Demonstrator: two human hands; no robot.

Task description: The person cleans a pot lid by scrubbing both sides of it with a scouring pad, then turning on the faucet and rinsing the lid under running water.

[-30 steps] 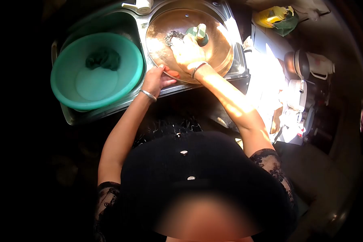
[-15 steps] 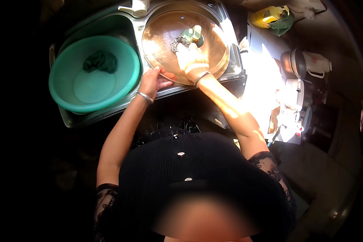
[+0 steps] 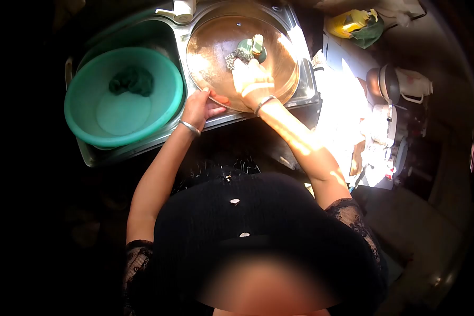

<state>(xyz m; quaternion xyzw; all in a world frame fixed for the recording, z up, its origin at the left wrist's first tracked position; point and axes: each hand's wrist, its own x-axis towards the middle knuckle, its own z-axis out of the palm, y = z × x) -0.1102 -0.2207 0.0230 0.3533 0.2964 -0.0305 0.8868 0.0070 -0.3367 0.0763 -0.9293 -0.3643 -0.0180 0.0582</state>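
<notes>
The round glassy lid (image 3: 218,39) lies over the shiny metal sink (image 3: 307,81); the left hand (image 3: 197,108) pinches its thin edge; the right hand (image 3: 252,79), fingers curled, holds a curly wiry scourer (image 3: 238,57) beside the green knob (image 3: 257,44).

Before me at the sink (image 3: 308,84), the basin (image 3: 122,113), cloth (image 3: 132,81) inside, sits left of the lid (image 3: 210,63); my scourer (image 3: 237,58) is on the lid, beside its knob (image 3: 257,44).
</notes>
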